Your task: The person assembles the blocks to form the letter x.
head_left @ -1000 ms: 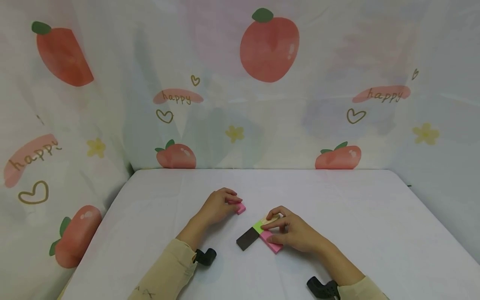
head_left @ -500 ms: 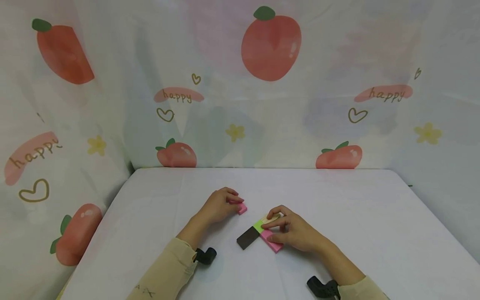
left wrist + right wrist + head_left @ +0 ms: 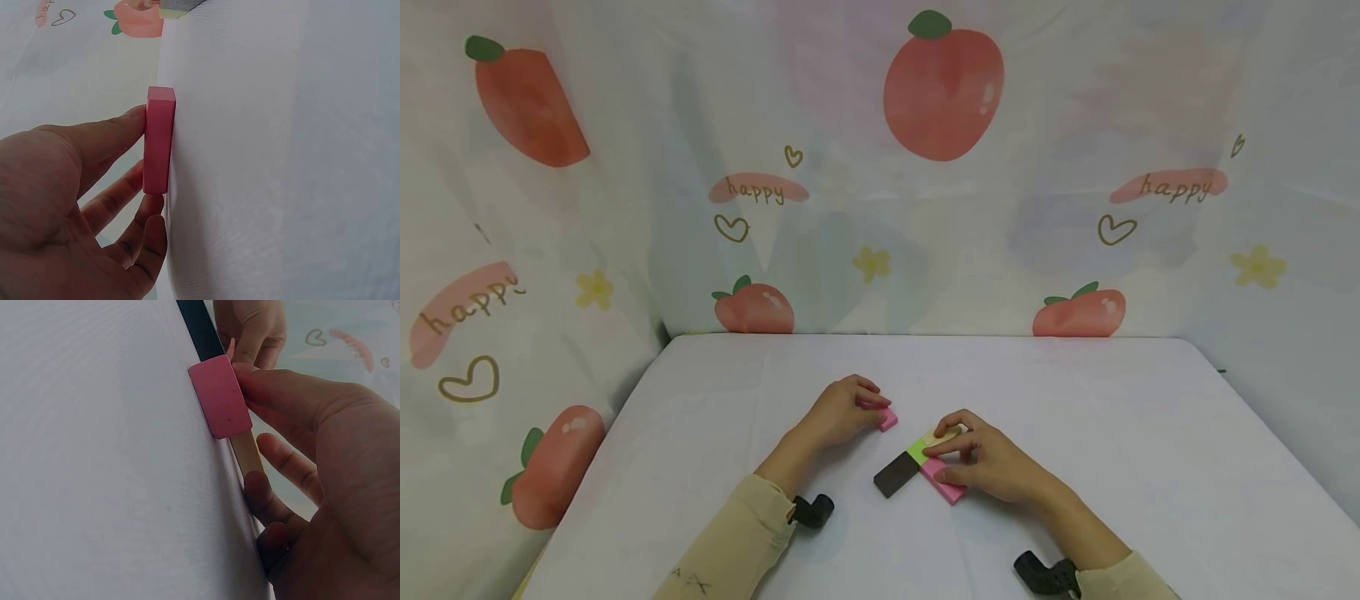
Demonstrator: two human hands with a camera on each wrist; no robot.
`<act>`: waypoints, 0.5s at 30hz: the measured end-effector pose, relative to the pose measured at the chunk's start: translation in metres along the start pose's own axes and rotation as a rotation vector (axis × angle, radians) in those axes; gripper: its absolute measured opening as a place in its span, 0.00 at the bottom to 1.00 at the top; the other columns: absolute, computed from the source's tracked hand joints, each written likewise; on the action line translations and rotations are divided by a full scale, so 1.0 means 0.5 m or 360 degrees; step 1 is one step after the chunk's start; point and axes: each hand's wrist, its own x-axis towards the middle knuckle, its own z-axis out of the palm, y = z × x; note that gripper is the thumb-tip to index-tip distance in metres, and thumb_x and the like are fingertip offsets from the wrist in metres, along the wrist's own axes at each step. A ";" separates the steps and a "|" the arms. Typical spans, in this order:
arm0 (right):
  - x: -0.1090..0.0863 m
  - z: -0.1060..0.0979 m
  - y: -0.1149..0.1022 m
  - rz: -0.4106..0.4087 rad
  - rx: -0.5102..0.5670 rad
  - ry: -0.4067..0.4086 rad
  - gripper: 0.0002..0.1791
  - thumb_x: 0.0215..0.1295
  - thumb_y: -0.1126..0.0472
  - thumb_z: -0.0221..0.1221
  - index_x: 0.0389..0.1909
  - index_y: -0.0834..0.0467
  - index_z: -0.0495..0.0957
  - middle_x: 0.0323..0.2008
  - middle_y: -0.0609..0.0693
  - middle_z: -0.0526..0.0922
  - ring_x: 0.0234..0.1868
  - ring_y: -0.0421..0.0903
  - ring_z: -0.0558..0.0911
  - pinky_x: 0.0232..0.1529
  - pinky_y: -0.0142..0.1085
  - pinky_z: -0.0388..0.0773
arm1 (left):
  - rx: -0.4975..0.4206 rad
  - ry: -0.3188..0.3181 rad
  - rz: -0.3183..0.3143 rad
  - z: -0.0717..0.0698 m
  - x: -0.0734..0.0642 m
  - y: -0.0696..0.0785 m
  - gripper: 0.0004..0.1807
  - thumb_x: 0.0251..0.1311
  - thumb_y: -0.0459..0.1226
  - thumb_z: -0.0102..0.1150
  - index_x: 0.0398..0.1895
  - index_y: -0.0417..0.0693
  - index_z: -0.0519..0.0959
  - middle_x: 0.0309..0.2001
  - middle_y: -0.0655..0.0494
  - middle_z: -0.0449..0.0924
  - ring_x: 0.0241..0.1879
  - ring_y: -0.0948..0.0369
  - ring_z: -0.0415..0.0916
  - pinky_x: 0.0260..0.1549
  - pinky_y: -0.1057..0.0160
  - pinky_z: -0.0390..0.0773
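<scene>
My left hand (image 3: 844, 411) pinches a small pink block (image 3: 889, 419) low at the tabletop. In the left wrist view its thumb lies along one side of that block (image 3: 159, 140), with fingers behind. My right hand (image 3: 992, 467) rests its fingertips on a joined group of blocks. Its thumb touches a second pink block (image 3: 946, 492); other fingertips reach a lime-green block (image 3: 917, 452) and a pale wooden block (image 3: 932, 439), both partly covered. A dark block (image 3: 896, 475) extends from the green one toward the lower left.
A white cloth covers the table (image 3: 1075, 400). Behind it hangs a fabric backdrop (image 3: 820, 108) printed with fruit, hearts and flowers. Black wrist mounts, one on the left arm (image 3: 814, 511) and one on the right (image 3: 1041, 575), sit close above the cloth.
My left hand has slid slightly rightward with its pink block, narrowing the gap to the group. My right hand and the joined blocks have stayed in place.
</scene>
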 end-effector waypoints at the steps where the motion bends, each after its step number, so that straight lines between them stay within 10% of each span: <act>1: 0.000 0.000 0.000 -0.0002 0.0002 -0.0001 0.18 0.60 0.51 0.75 0.51 0.46 0.90 0.59 0.45 0.75 0.49 0.41 0.77 0.49 0.30 0.74 | -0.0002 0.0001 0.0001 0.000 0.000 0.000 0.12 0.64 0.40 0.71 0.50 0.56 0.91 0.57 0.55 0.81 0.60 0.53 0.77 0.61 0.51 0.76; 15: 0.001 0.001 0.002 -0.0004 0.0003 -0.0005 0.18 0.60 0.51 0.75 0.51 0.46 0.90 0.59 0.46 0.75 0.50 0.41 0.77 0.49 0.30 0.74 | 0.0046 -0.0046 0.0025 0.004 0.000 0.003 0.12 0.64 0.40 0.71 0.50 0.56 0.90 0.57 0.55 0.81 0.60 0.53 0.76 0.61 0.51 0.76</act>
